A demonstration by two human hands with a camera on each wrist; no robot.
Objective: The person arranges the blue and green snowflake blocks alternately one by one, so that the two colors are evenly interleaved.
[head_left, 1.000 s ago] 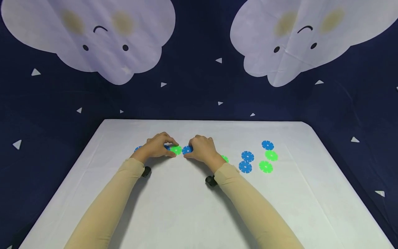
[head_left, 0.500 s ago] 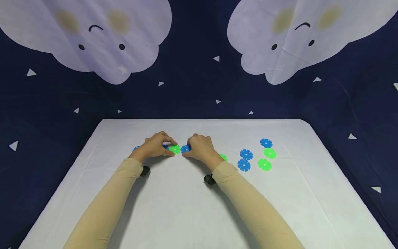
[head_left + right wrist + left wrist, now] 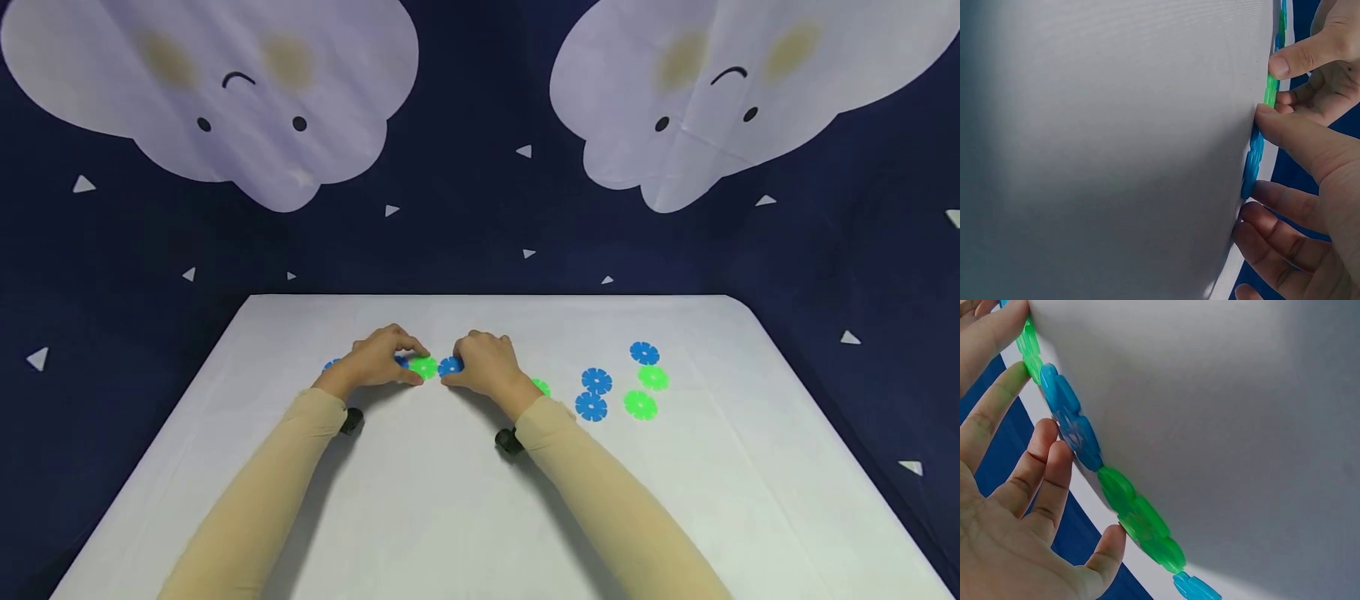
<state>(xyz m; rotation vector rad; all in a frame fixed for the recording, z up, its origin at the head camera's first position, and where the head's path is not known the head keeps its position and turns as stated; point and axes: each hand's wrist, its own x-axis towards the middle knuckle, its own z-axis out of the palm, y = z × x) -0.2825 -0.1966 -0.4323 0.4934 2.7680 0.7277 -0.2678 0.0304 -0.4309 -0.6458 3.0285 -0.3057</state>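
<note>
In the head view my left hand (image 3: pixel 373 357) pinches a green notched plastic disc (image 3: pixel 424 367) by its edges, thumb on the near side and index finger on the far side. Right beside it, my right hand (image 3: pixel 486 363) grips a blue notched disc (image 3: pixel 448 367) the same way, edge to edge with the green one. The left wrist view has more discs in line under the left hand: a blue disc (image 3: pixel 1069 415), a green disc (image 3: pixel 1141 519) and the end of another blue disc (image 3: pixel 1197 587). My left middle, ring and little fingers lie along this row, some touching its edge.
To the right lie loose discs: two blue discs (image 3: pixel 592 407) touching, another blue disc (image 3: pixel 644 353) farther back, and green discs (image 3: pixel 641 406) near them. A green disc (image 3: pixel 541 387) is partly hidden behind my right wrist. A dark cloth with clouds hangs beyond the white table (image 3: pixel 420 500).
The head view has shifted slightly. Both hands and the discs they hold keep their places on the table.
</note>
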